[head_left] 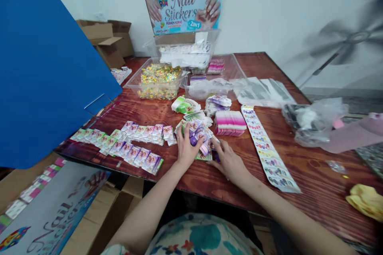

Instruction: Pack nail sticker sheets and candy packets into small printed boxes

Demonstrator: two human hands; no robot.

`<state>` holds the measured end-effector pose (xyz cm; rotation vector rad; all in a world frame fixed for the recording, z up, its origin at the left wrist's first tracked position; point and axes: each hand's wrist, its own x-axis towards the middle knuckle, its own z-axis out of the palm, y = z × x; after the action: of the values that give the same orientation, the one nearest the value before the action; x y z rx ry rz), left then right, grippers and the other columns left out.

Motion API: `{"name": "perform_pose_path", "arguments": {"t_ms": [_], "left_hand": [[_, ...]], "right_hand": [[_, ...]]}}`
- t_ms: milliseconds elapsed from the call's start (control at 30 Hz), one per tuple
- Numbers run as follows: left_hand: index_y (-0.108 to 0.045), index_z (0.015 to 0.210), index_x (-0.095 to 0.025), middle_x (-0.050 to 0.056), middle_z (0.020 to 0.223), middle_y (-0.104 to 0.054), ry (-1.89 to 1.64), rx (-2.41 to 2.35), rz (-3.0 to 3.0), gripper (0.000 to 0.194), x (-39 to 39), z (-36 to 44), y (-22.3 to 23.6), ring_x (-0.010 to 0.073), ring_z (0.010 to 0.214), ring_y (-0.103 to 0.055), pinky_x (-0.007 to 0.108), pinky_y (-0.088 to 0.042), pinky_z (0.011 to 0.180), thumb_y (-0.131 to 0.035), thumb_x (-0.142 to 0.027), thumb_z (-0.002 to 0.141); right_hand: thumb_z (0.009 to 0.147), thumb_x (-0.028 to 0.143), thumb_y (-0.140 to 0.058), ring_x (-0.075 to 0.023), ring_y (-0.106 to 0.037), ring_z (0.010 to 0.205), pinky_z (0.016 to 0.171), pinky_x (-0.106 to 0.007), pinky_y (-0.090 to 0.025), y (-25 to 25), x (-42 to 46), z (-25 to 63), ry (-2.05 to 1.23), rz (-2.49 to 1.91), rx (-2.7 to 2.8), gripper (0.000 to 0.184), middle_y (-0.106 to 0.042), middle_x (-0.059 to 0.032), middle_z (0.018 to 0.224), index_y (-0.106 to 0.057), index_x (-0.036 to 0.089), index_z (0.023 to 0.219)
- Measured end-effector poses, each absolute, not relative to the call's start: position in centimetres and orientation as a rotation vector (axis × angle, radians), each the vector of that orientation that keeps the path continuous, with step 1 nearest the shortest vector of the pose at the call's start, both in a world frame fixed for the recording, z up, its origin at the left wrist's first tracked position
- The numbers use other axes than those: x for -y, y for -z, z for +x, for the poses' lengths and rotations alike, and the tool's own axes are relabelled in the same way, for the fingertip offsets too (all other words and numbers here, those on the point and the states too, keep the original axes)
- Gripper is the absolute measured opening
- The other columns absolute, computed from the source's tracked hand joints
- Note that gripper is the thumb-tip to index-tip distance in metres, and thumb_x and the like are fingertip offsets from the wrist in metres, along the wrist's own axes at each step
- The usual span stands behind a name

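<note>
My left hand (188, 148) is curled over a loose heap of small purple and green nail sticker packets (204, 148), its thumb and fingers around some purple ones. On the heap's right side, my right hand (229, 162) rests with thumb and forefinger apart, touching the edge; its other fingers are partly hidden. Packets lie overlapped in rows (140, 155) to the left. Behind the heap are fanned green cards (186, 105), a purple and white stack (218, 104) and a block of pink and white cards (230, 122).
A long sticker strip (266, 147) lies to the right. Clear tubs, one with gold candy packets (158, 79), stand behind, with plastic bags (263, 91) beside them. A blue panel (50, 67) covers the left; a fan (356, 38), pink bottle (356, 133) and yellow cloth (365, 200) are right.
</note>
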<state>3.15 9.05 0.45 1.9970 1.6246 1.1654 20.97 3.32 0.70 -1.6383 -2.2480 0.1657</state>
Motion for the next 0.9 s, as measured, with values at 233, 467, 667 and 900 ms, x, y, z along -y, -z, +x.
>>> {"name": "perform_pose_path", "arguments": {"t_ms": [233, 467, 667, 900], "left_hand": [[-0.029, 0.145, -0.021, 0.018, 0.144, -0.031, -1.288, -1.632, 2.011, 0.067, -10.9, 3.2, 0.0, 0.0308, 0.139, -0.028, 0.052, -0.027, 0.112, -0.053, -0.048, 0.089], [-0.029, 0.147, -0.019, 0.02, 0.145, -0.031, -1.284, -1.678, 2.008, 0.065, -10.5, 3.6, 0.4, 0.0319, 0.14, -0.026, 0.053, -0.025, 0.114, -0.049, -0.048, 0.091], [-0.022, 0.15, -0.017, 0.022, 0.151, -0.024, -1.203, -1.753, 2.034, 0.068, -10.1, 3.9, 0.2, 0.035, 0.143, -0.02, 0.058, -0.023, 0.113, -0.044, -0.048, 0.093], [-0.028, 0.146, -0.014, 0.023, 0.15, -0.023, -1.323, -1.722, 2.211, 0.062, -9.9, 4.4, -1.9, 0.0376, 0.145, -0.012, 0.061, -0.02, 0.113, -0.047, -0.039, 0.093]], "right_hand": [[0.08, 0.048, -0.067, -0.0353, -0.057, 0.112, 0.083, -0.046, -0.055, -1.6, -5.4, 20.8, -0.208, -1.676, 2.28, 0.087, -0.049, -0.0191, 0.134, -0.024, 0.022, 0.151], [0.092, 0.048, -0.049, -0.0273, -0.066, 0.099, 0.084, -0.038, -0.053, -4.2, -6.7, 24.8, -0.312, -1.615, 2.055, 0.043, -0.066, -0.0123, 0.117, -0.062, 0.02, 0.122], [0.084, 0.041, -0.057, -0.0238, -0.067, 0.077, 0.074, -0.035, -0.051, -3.9, -11.4, 31.6, -0.29, -1.823, 1.455, 0.037, -0.072, -0.013, 0.097, -0.07, 0.015, 0.107], [0.077, 0.039, -0.063, -0.0229, -0.068, 0.073, 0.069, -0.032, -0.053, -1.8, -14.9, 33.5, -0.676, -1.768, 1.351, 0.029, -0.074, -0.0097, 0.08, -0.071, 0.014, 0.091]]}}
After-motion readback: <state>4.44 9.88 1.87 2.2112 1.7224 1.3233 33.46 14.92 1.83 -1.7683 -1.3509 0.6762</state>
